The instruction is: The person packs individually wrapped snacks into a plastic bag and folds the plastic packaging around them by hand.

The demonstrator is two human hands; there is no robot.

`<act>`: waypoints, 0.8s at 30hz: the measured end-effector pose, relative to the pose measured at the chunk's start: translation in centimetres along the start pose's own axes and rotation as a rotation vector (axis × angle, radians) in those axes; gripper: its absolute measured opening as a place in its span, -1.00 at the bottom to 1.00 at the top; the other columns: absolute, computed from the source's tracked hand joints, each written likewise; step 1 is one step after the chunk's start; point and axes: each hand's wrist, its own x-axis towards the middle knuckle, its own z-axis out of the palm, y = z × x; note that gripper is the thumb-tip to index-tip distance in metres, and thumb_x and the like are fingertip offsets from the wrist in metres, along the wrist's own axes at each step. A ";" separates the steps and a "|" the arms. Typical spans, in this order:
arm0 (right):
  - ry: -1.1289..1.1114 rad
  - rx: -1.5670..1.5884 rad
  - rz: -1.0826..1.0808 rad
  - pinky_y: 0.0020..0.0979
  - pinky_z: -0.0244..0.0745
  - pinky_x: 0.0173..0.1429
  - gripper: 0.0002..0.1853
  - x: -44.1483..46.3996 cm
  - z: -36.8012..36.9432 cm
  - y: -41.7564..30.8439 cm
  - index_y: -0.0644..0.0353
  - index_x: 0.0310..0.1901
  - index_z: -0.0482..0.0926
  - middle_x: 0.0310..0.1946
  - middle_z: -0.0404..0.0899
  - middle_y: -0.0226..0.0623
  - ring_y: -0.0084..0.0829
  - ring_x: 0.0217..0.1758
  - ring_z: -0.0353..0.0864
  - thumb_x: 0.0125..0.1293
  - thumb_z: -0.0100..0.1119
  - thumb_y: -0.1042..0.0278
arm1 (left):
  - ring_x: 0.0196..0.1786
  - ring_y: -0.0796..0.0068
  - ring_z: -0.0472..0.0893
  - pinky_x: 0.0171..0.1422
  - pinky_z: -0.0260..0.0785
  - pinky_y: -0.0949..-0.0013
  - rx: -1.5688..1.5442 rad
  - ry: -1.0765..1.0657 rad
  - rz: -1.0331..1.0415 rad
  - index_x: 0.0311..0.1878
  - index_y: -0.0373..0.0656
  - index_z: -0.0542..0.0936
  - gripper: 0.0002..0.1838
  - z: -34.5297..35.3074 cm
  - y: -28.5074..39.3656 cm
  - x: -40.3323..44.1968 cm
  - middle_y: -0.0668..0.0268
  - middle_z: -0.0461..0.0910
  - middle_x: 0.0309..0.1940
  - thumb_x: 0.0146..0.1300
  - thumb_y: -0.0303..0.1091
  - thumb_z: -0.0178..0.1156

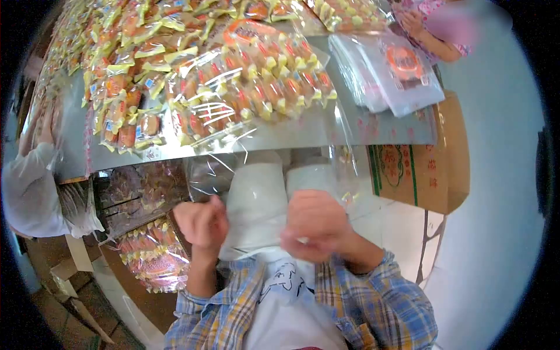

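A clear plastic bag [256, 93] holds rows of individually wrapped snacks on the table, and its loose end comes over the front edge towards my body. My left hand [202, 223] is closed at the left side of that film, with the fingers curled in. On the other side my right hand [315, 225] is also closed, blurred by motion, near the right part of the film. Both are in front of my lap, below the table edge. The fingertips and the film's rim are hard to see.
Loose wrapped snacks [125, 76] are piled on the table [286, 131]. Flat printed bags [396, 73] lie at right, above a cardboard box [449, 157]. More packed snacks [154, 254] are below left. One person's sleeve [32, 186] shows at left, another person's arm [437, 46] at upper right.
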 end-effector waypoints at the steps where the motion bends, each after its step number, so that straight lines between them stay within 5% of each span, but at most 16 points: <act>1: 0.040 0.139 -0.014 -0.21 0.31 -0.47 -0.82 2.2 -0.8 -2.1 0.12 -0.37 0.62 -0.48 0.57 -0.40 -0.27 -0.59 0.45 0.10 0.50 0.52 | -0.29 0.21 0.54 -0.18 0.40 0.17 -0.099 -0.030 0.057 -0.23 -0.09 0.65 -0.72 0.0 1.6 0.2 0.30 0.54 -0.34 0.07 -0.64 0.49; 4: 0.035 0.491 -0.105 -0.23 0.19 -0.51 -0.80 6.5 -1.7 -6.6 0.15 -0.45 0.54 -0.50 0.53 -0.35 -0.25 -0.60 0.38 0.22 0.40 0.38 | -0.06 0.13 0.66 0.03 0.51 0.11 -0.290 -0.437 0.066 -0.02 -0.17 0.71 -0.64 1.8 5.2 0.5 0.21 0.65 -0.14 0.05 -0.52 0.46; 7: 0.337 0.593 -0.249 -0.35 0.07 -0.70 -0.91 6.9 2.4 -8.2 -0.07 -0.09 0.54 -0.63 0.38 -0.39 -0.45 -0.74 0.20 0.47 0.24 0.36 | 0.30 -0.03 0.57 0.37 0.41 -0.02 -0.213 -0.507 -0.108 0.25 -0.30 0.61 -0.49 6.1 6.0 1.0 0.06 0.61 0.21 0.19 -0.51 0.35; 9: 0.283 0.659 -0.211 -0.36 0.06 -0.70 -0.92 6.3 2.3 -8.6 -0.07 -0.10 0.54 -0.64 0.35 -0.38 -0.46 -0.74 0.19 0.47 0.23 0.36 | 0.52 -0.13 0.41 0.57 0.27 -0.08 -0.107 -0.486 -0.100 0.39 -0.32 0.53 -0.41 7.9 5.7 1.5 -0.04 0.49 0.43 0.25 -0.52 0.29; 11: -0.230 0.776 0.044 -0.26 0.14 -0.53 -0.79 5.6 -2.5 -8.2 0.17 -0.48 0.51 -0.53 0.45 -0.34 -0.30 -0.63 0.32 0.26 0.31 0.37 | 0.58 -0.17 0.34 0.61 0.19 -0.12 -0.044 -0.384 -0.093 0.46 -0.28 0.48 -0.38 9.3 5.3 2.6 -0.05 0.41 0.51 0.30 -0.55 0.27; 14: -0.115 0.822 0.025 -0.28 0.10 -0.54 -0.78 4.2 -1.7 -8.6 0.23 -0.48 0.51 -0.60 0.31 -0.33 -0.31 -0.65 0.26 0.28 0.24 0.35 | 0.58 -0.18 0.32 0.65 0.08 -0.20 0.137 -0.301 -0.011 0.52 -0.30 0.41 -0.30 11.1 3.9 4.5 -0.10 0.39 0.50 0.26 -0.50 0.24; 19: 0.457 0.604 -0.506 -0.41 0.06 -0.73 -0.94 4.9 3.5 -7.1 -0.06 -0.07 0.56 -0.66 0.35 -0.38 -0.50 -0.77 0.17 0.54 0.17 0.38 | 0.32 0.02 0.53 0.43 0.31 -0.04 0.229 -0.179 -0.043 0.32 -0.08 0.61 -0.47 12.8 1.9 5.4 0.13 0.59 0.22 0.24 -0.45 0.34; 22: 0.610 0.628 -0.472 -0.42 0.02 -0.78 -0.94 4.6 3.6 -8.2 -0.08 -0.03 0.55 -0.69 0.33 -0.43 -0.55 -0.79 0.15 0.58 0.18 0.37 | 0.28 0.10 0.56 0.39 0.35 0.06 0.175 -0.223 -0.046 0.26 -0.06 0.66 -0.53 12.5 1.3 3.9 0.18 0.61 0.20 0.26 -0.43 0.41; 24: 0.421 0.753 -0.259 -0.36 0.04 -0.71 -0.92 3.7 1.8 -8.7 0.05 -0.20 0.52 -0.68 0.27 -0.40 -0.46 -0.76 0.17 0.50 0.17 0.32 | 0.31 0.11 0.56 0.38 0.36 0.07 0.198 -0.174 -0.025 0.27 -0.09 0.65 -0.54 12.3 1.3 3.3 0.18 0.60 0.24 0.28 -0.45 0.39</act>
